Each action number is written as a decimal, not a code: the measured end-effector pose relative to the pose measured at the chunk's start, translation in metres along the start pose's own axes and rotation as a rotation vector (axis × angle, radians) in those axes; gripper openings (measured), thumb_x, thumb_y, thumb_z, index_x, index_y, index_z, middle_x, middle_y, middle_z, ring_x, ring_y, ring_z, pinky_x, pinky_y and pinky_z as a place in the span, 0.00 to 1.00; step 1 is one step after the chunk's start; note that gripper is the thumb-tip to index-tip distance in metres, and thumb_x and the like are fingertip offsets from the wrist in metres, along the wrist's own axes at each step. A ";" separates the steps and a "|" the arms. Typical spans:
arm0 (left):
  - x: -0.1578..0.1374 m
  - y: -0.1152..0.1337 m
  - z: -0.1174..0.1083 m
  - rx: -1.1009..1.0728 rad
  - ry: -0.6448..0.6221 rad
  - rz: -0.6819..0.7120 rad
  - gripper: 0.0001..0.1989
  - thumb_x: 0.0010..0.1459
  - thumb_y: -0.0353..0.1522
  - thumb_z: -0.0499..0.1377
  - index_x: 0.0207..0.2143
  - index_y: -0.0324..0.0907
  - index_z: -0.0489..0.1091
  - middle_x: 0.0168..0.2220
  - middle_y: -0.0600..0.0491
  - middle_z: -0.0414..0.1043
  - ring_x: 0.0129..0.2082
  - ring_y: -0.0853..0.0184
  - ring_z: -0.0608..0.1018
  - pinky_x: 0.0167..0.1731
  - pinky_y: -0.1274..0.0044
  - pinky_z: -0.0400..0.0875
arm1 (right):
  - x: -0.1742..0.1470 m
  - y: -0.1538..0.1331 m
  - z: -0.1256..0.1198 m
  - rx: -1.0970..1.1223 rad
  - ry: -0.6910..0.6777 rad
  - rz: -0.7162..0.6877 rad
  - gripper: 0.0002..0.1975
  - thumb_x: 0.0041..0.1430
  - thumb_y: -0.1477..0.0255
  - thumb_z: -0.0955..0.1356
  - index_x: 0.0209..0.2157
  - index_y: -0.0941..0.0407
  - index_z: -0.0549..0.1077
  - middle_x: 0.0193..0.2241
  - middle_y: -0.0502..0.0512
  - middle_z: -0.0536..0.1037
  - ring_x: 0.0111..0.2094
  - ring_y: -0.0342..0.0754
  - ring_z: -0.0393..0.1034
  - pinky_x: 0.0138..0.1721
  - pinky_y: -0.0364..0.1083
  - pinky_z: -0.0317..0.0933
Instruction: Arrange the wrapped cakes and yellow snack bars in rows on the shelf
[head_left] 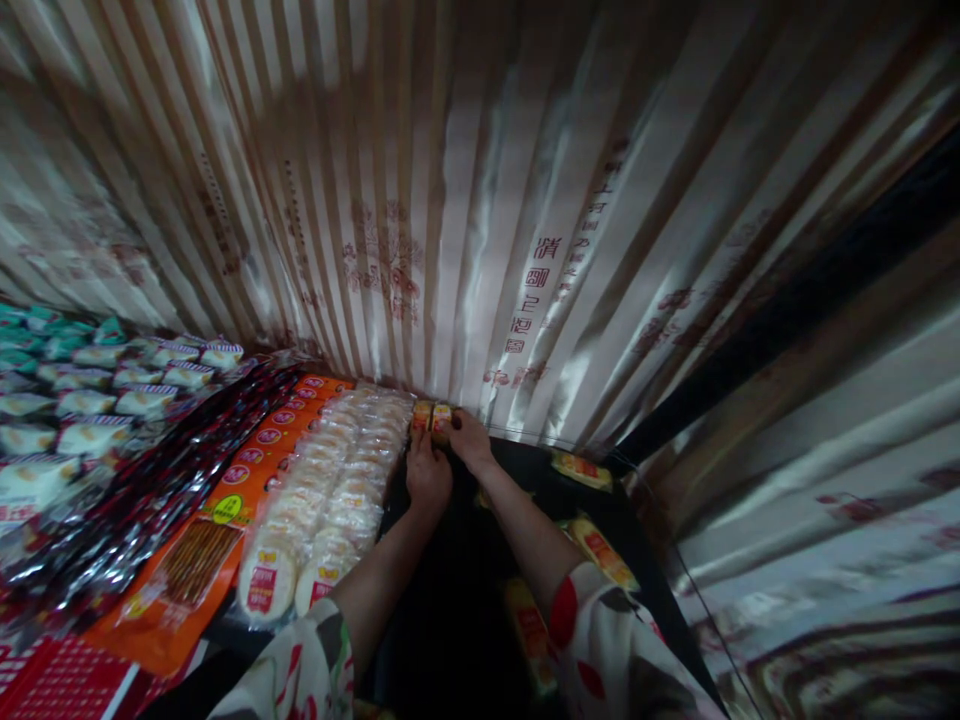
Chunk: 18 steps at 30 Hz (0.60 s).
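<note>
At the far end of a black tabletop point(450, 600), two small yellow-and-red snack packets stand side by side. My left hand point(429, 475) has its fingers on the left snack packet point(421, 413), beside the rows of wrapped round crackers. My right hand point(469, 443) is closed around the right snack packet point(441, 415), with its fingers partly hiding it. Loose packets of the same colours lie around my right arm: one packet point(581, 470) near the far right corner, another packet point(602, 553) at the right edge, and a dim packet point(531, 635) nearer me.
Wrapped round crackers point(330, 500) stand in two columns at left. Beyond them are orange snack packs point(180, 590), dark shiny packets point(135, 510) and white packets point(94, 435). A pleated printed curtain point(450, 200) hangs right behind the table. A dark pole point(787, 290) slants across the right.
</note>
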<state>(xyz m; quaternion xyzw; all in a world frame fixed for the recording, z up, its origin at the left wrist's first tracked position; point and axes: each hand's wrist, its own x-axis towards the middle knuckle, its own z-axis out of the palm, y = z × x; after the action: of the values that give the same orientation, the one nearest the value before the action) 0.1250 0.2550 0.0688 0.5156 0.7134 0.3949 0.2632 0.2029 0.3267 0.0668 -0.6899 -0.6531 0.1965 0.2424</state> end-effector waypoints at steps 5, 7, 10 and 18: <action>0.000 -0.001 -0.001 0.003 0.004 -0.008 0.23 0.53 0.22 0.48 0.53 0.30 0.63 0.59 0.42 0.57 0.60 0.63 0.60 0.59 0.75 0.54 | -0.001 0.000 0.006 0.063 0.084 0.018 0.16 0.54 0.67 0.66 0.44 0.59 0.68 0.37 0.59 0.77 0.39 0.50 0.72 0.42 0.47 0.62; 0.001 -0.003 -0.001 0.001 -0.001 -0.006 0.23 0.53 0.22 0.48 0.53 0.33 0.63 0.59 0.44 0.57 0.60 0.64 0.60 0.59 0.76 0.54 | -0.002 -0.001 0.008 0.048 0.088 0.030 0.15 0.54 0.67 0.65 0.43 0.59 0.68 0.36 0.60 0.77 0.40 0.51 0.72 0.42 0.47 0.62; 0.003 -0.006 0.000 0.001 -0.018 -0.005 0.23 0.53 0.22 0.48 0.53 0.34 0.63 0.60 0.45 0.57 0.60 0.65 0.60 0.59 0.76 0.53 | -0.004 -0.004 0.009 0.028 0.080 0.044 0.14 0.55 0.67 0.64 0.43 0.58 0.67 0.36 0.60 0.76 0.40 0.52 0.72 0.41 0.47 0.62; -0.002 -0.002 -0.004 0.017 -0.023 0.017 0.22 0.54 0.22 0.47 0.52 0.36 0.64 0.60 0.46 0.56 0.60 0.66 0.60 0.59 0.77 0.54 | -0.009 -0.004 0.004 0.009 0.051 0.017 0.13 0.57 0.65 0.62 0.41 0.57 0.68 0.36 0.58 0.76 0.39 0.51 0.72 0.42 0.47 0.62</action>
<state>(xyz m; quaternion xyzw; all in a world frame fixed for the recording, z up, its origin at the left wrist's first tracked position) 0.1212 0.2519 0.0688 0.5285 0.7092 0.3851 0.2637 0.1964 0.3177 0.0654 -0.6992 -0.6399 0.1837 0.2606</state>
